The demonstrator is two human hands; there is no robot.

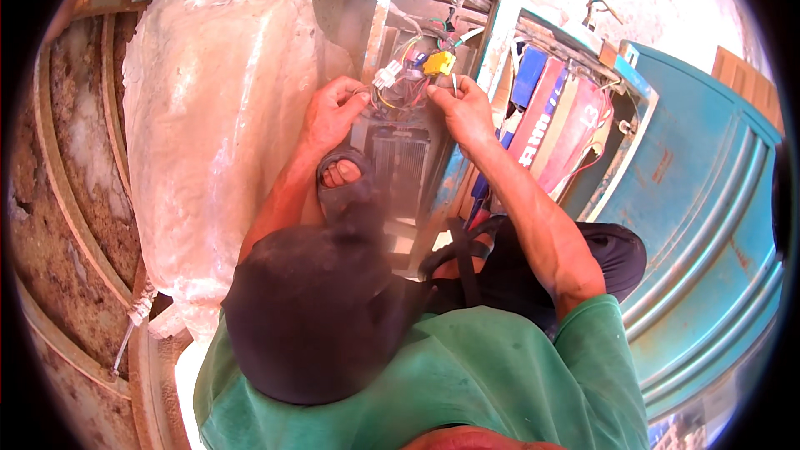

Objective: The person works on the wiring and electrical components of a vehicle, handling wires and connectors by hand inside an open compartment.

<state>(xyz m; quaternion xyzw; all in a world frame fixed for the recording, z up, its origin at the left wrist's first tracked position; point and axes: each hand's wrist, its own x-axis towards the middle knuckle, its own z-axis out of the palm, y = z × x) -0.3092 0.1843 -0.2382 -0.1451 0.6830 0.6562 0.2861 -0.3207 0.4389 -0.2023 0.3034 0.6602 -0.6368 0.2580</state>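
A tangle of thin coloured wires [406,98] lies inside an opening in a pale blue metal frame, between my two hands. My left hand [332,115] pinches a thin wire at the tangle's left side, thumb against forefinger. Just beyond its fingertips sits a white plug connector [387,75]. Opposite it, my right hand [465,115] is closed in a pinch on a wire at the tangle's right edge; a short pale piece stands up by its forefinger. A yellow connector [439,63] rests among the wires, close above my right fingertips.
A large, pale, rough-surfaced moulded shell [218,125] stands at left. To the right, a battery [554,121] in red, white and blue sits in the neighbouring bay. A blue metal panel [692,167] lies beyond it. My sandalled foot [340,173] rests below my left hand, near a finned metal part [400,171].
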